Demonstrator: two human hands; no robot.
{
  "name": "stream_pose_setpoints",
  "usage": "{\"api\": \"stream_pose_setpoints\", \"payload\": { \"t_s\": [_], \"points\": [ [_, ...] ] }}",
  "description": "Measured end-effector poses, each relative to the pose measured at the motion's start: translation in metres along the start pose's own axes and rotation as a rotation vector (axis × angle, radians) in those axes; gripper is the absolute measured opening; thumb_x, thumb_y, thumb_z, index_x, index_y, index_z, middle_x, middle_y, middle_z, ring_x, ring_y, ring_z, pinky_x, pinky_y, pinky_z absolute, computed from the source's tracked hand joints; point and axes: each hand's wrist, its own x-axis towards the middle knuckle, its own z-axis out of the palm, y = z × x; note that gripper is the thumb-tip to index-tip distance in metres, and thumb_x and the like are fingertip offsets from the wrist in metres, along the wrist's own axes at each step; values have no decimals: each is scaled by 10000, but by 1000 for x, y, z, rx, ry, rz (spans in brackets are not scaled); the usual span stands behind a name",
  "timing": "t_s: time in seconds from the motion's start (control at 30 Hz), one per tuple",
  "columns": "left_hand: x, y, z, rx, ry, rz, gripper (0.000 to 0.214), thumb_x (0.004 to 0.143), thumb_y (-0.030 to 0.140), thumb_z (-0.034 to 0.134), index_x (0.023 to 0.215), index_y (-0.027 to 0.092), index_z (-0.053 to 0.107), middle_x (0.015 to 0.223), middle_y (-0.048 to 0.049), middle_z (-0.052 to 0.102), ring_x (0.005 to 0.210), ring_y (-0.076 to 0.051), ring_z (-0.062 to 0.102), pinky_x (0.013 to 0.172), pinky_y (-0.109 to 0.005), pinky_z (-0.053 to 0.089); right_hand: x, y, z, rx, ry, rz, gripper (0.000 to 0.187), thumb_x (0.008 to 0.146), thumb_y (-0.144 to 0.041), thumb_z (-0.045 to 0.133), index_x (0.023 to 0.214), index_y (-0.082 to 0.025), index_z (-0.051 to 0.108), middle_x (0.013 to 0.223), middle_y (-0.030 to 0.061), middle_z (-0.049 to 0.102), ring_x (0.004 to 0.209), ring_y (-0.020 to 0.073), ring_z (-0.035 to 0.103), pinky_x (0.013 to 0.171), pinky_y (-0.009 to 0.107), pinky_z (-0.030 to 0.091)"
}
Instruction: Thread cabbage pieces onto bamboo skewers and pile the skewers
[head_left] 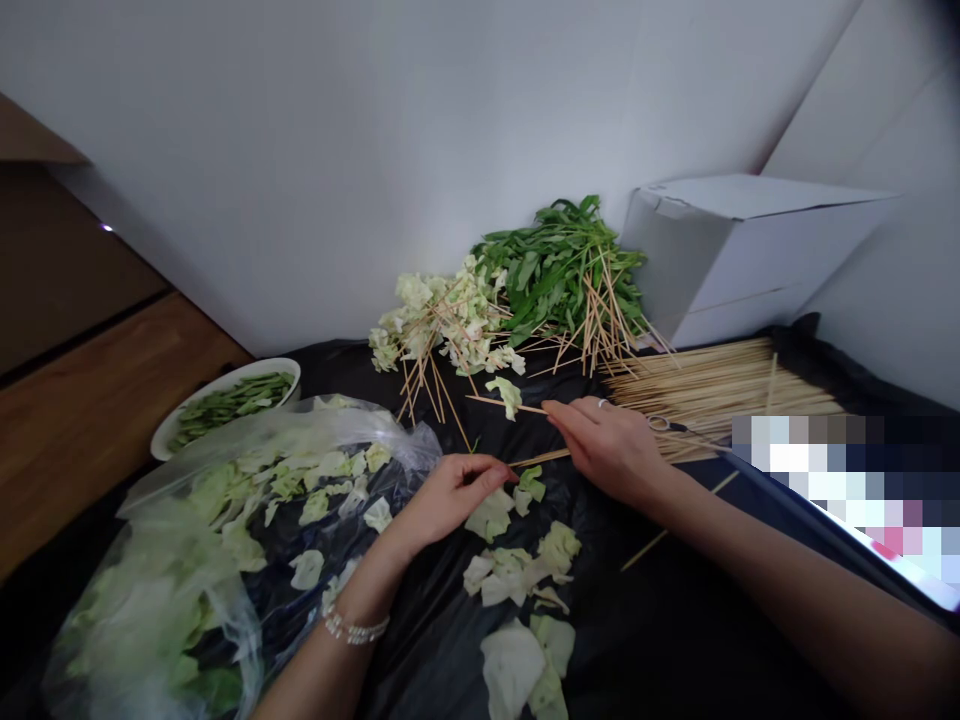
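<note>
My right hand [604, 445] is closed round a bamboo skewer [532, 408] that points left, with a piece of cabbage [507, 396] threaded on it. A second stretch of bamboo [541, 459] runs from under the same hand toward my left fingertips. My left hand [463, 495] is closed, thumb against fingers, and whatever it pinches is hidden. Just below those fingertips lies a pale cabbage leaf [491, 517]. More torn cabbage pieces [514, 655] lie on the black plastic sheet [630, 640] between my forearms.
At left, a clear plastic bag [150, 540] holds cabbage, behind it a white bowl [160, 440] of green pods. Skewered cabbage [450, 310] and leafy greens [555, 255] are heaped by the wall. A white box [735, 250], loose skewers [712, 385], scissors [667, 424] and a blurred-out screen [847, 500] are right.
</note>
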Motion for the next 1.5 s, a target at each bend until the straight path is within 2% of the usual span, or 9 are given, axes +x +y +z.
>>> {"api": "stream_pose_setpoints", "payload": {
  "t_s": [0.13,0.4,0.5,0.67,0.77,1.03,1.13,1.37,1.5],
  "points": [
    [1,0,1,121,88,148,330,898,418,567,816,185,786,838,-62,612,819,-182,577,700,-271,428,0,0,0,-5,-2,-5,229,925,-126,487,1062,-150,669,755,23,673,672,152,568,573,290,358],
    [3,-5,-1,40,101,49,201,748,265,740,928,176,756,923,-51,631,686,-119,540,605,-241,421,0,0,-1,-6,-9,-1,239,926,-128,482,1072,-152,669,759,25,676,672,151,567,571,288,347],
    [5,-10,-1,-161,196,28,210,758,224,730,964,182,739,870,-35,647,735,-128,590,681,-246,473,1,0,-2,9,5,-11,238,933,-131,472,1070,-142,667,755,28,674,668,154,568,580,289,360],
    [9,-14,-5,-560,485,22,615,620,119,830,1194,240,644,988,-9,663,817,-109,643,801,-238,523,1,-1,-2,24,31,-40,229,944,-139,476,1077,-129,663,769,33,671,679,159,568,601,288,372],
    [9,-13,-9,-734,559,-18,576,603,91,840,1143,204,673,990,-18,685,820,-95,652,792,-200,526,0,-1,-1,36,37,-60,228,950,-151,478,1080,-125,663,761,35,661,680,159,563,610,286,373],
    [11,-7,-14,-1232,613,-144,163,713,20,743,822,129,689,846,-26,729,739,-84,672,715,-174,555,-1,-2,0,55,38,-90,231,939,-142,483,1076,-123,668,754,42,656,670,156,555,621,286,372],
    [10,-7,-16,-1332,614,-167,143,742,35,732,758,145,643,815,-17,724,724,-99,675,700,-205,565,-2,-2,0,55,29,-106,237,925,-129,487,1079,-123,667,757,42,656,675,159,556,620,288,373],
    [5,-7,-15,-1309,524,-159,149,780,112,738,885,173,651,1039,-49,721,936,-169,692,779,-276,571,-2,-2,1,34,-17,-105,225,912,-130,505,1062,-128,673,763,45,659,669,160,564,602,292,377],
    [7,-7,-12,-1242,502,-158,153,770,116,749,866,171,644,1027,-44,721,900,-166,703,762,-277,587,-3,-4,2,59,-43,-119,229,916,-135,503,1067,-128,676,770,47,664,686,161,574,607,291,393]
  ]
}}
